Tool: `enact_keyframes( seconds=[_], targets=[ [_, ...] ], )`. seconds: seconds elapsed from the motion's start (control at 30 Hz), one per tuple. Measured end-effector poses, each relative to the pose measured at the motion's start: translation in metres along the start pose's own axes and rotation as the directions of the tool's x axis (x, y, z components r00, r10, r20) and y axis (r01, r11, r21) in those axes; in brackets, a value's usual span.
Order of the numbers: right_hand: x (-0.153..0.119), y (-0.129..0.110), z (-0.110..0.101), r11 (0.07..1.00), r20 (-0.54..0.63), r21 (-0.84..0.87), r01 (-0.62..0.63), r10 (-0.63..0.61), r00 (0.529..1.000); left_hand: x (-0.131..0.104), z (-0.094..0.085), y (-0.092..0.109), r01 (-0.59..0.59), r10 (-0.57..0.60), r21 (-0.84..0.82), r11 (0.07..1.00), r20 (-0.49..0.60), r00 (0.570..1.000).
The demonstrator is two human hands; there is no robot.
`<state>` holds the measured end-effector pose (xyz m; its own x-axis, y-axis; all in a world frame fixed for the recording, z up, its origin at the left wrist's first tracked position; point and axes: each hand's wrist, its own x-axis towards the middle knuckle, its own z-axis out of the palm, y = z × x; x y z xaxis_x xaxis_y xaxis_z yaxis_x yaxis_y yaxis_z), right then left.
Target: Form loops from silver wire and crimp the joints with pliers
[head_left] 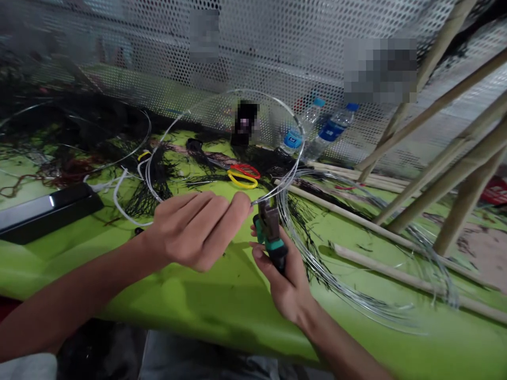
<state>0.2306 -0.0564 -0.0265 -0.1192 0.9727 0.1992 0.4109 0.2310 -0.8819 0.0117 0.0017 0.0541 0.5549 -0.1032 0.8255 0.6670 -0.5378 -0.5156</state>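
Note:
A large loop of silvery wire (273,95) stands up above the green table, and my left hand (198,227) is closed around its lower part. My right hand (291,279) grips pliers (273,235) with teal and black handles. The pliers' dark jaws are at the wire, just right of my left fingertips; whether they bite on it I cannot tell. Beneath and to the right lies a bundle of coiled wire (317,264). Behind my hands are scissors with red and yellow handles (242,178).
Wooden poles (455,174) lean and lie on the right. Two water bottles (335,126) stand by the perforated metal panel (269,47). Black netting (150,184) spreads behind, and a dark box (51,208) sits left on the green table (222,311).

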Motion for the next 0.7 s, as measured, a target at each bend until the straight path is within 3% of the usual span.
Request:
enact_keyframes(
  seconds=[0.13, 0.43, 0.7],
  targets=[
    [0.002, 0.000, 0.001, 0.998, -0.022, -0.061, 0.033, -0.034, 0.999, -0.004, 0.003, 0.000, 0.004, -0.003, -0.023, 1.000, 0.032, 0.999],
    [0.002, 0.007, 0.004, 0.985, -0.097, -0.134, 0.112, -0.126, 0.987, -0.008, 0.001, 0.005, 0.010, -0.011, -0.088, 0.996, -0.012, 1.000],
    [0.003, 0.005, 0.008, 0.992, -0.105, -0.110, 0.057, -0.068, 0.992, -0.013, 0.003, 0.009, 0.037, -0.035, -0.085, 0.996, 0.023, 0.999]
  ],
)
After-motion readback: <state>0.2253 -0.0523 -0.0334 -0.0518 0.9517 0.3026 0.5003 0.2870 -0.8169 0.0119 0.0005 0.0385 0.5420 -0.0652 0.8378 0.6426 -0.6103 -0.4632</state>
